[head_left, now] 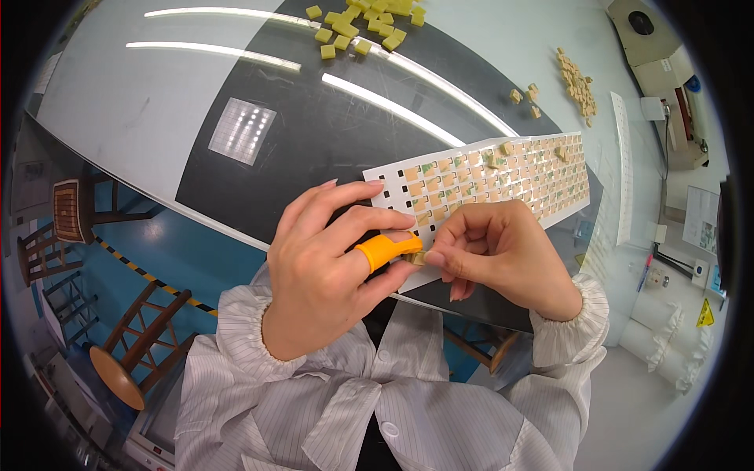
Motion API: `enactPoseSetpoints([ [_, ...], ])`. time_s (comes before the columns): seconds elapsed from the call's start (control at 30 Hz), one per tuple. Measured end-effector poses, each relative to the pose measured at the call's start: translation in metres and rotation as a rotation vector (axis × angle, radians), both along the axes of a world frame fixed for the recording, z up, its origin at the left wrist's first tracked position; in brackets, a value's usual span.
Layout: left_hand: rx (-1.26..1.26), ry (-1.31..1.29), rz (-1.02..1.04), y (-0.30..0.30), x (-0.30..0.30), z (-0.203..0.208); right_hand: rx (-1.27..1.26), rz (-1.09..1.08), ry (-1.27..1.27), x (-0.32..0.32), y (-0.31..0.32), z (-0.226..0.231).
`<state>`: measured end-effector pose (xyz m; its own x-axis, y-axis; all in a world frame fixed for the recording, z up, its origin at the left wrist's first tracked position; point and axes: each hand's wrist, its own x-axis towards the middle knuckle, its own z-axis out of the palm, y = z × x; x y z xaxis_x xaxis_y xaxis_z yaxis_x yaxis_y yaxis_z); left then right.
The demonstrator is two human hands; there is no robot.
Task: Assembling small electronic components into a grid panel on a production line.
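My left hand (326, 255) wears an orange finger sleeve (385, 252) on one finger. Its thumb and that finger close on a small tan square piece (418, 257). From the other side, my right hand (506, 255) pinches thumb against forefinger at the edge of this same piece; whether a thin layer is between those fingertips is too small to tell. Under both hands lies a white sheet (391, 177) with rows of tan and green squares and black square marks along its left end. Several loose tan pieces (506, 147) rest on the sheet.
Yellow square blocks (344, 29) lie heaped at the far side of the black tabletop (298, 133). Farther right is a pile of small tan pieces (577, 85). A clear gridded square (242, 130) lies at left. Beyond the table's left edge stands a wooden stool (118, 377).
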<state>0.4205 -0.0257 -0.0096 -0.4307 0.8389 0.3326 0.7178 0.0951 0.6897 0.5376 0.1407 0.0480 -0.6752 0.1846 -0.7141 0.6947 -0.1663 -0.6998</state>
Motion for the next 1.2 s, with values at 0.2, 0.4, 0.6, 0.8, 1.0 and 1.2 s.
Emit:
enactPoseSetpoints([
  [0.2, -0.001, 0.001, -0.002, -0.001, 0.0, -0.003, 0.068, 0.016, 0.031, -0.003, -0.002, 0.0],
  [0.4, 0.0, 0.007, -0.003, 0.001, -0.001, 0.0, 0.336, 0.095, 0.129, 0.001, -0.012, -0.005],
  [0.6, -0.008, 0.026, -0.011, 0.001, 0.0, 0.002, 0.394, 0.195, 0.144, 0.0, -0.012, -0.004],
  [0.8, -0.019, 0.028, -0.009, 0.002, 0.001, 0.002, 0.445, 0.257, 0.315, 0.003, -0.008, -0.006],
  [1.0, -0.013, 0.041, 0.017, 0.0, 0.002, 0.007, 0.834, 0.275, 0.581, 0.013, -0.004, -0.018],
  [1.2, -0.006, 0.025, -0.001, 0.002, 0.002, 0.004, 1.061, 0.21, 0.634, 0.015, 0.009, -0.028],
])
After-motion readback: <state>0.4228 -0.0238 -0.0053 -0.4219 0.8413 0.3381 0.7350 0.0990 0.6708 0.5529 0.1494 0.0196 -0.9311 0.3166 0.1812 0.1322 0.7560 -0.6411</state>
